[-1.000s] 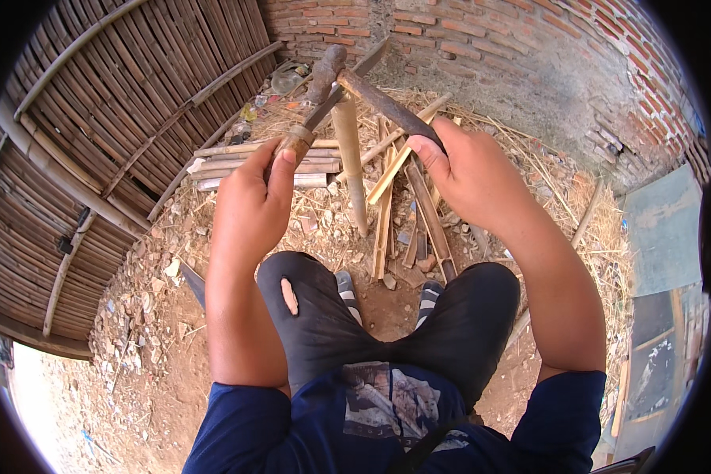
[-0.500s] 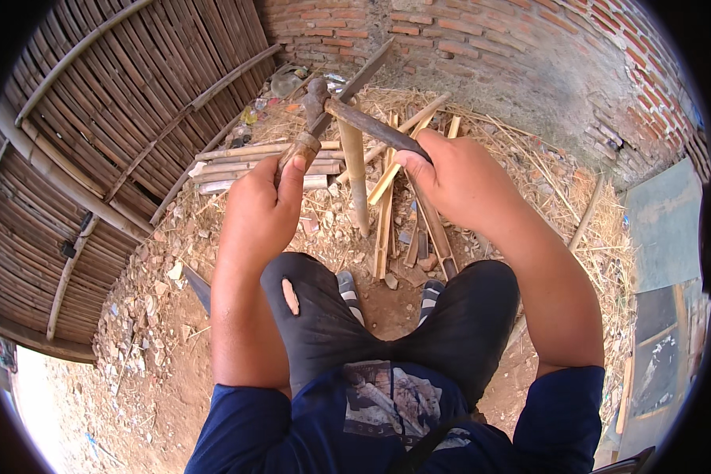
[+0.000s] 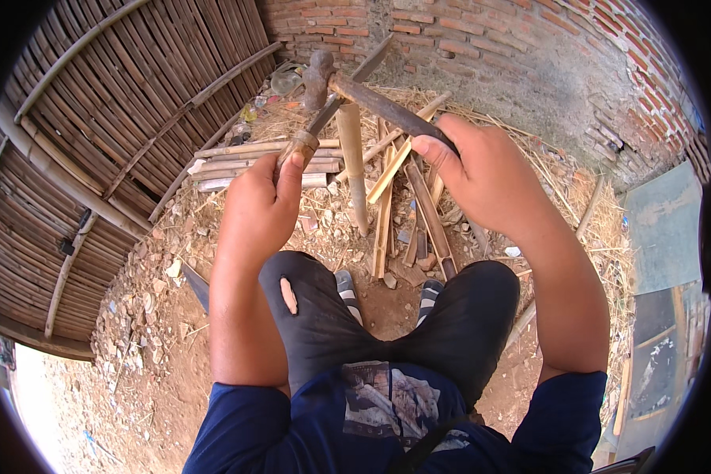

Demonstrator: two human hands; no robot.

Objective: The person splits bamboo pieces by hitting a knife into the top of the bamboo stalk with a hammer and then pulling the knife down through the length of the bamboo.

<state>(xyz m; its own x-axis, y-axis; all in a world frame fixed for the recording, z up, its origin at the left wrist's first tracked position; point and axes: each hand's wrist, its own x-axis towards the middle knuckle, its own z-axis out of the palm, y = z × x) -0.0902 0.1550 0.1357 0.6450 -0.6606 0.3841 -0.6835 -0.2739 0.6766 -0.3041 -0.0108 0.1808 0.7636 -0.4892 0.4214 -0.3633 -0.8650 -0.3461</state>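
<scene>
My left hand (image 3: pixel 262 197) is closed round the wooden handle of a machete (image 3: pixel 375 59), its long dark blade slanting away to the far right. Beneath the blade stands a bamboo piece (image 3: pixel 351 154), upright with its lower end near the ground; the blade crosses its top, but whether it has cut in is hidden. My right hand (image 3: pixel 482 170) grips the dark handle of a hammer (image 3: pixel 319 79). The hammer's head is over the blade near the machete's handle; I cannot tell if they touch.
Split bamboo strips (image 3: pixel 430 213) lie just beyond my feet, and a stack of bamboo lengths (image 3: pixel 253 167) lies to the left. A brick wall (image 3: pixel 482 47) curves behind, with a bamboo-slat wall (image 3: pixel 118 103) on the left. Rubble and dry straw cover the ground.
The hammer and my right hand have shifted slightly, the head moving up in the view and the hand rightward. My left hand and the machete have barely moved.
</scene>
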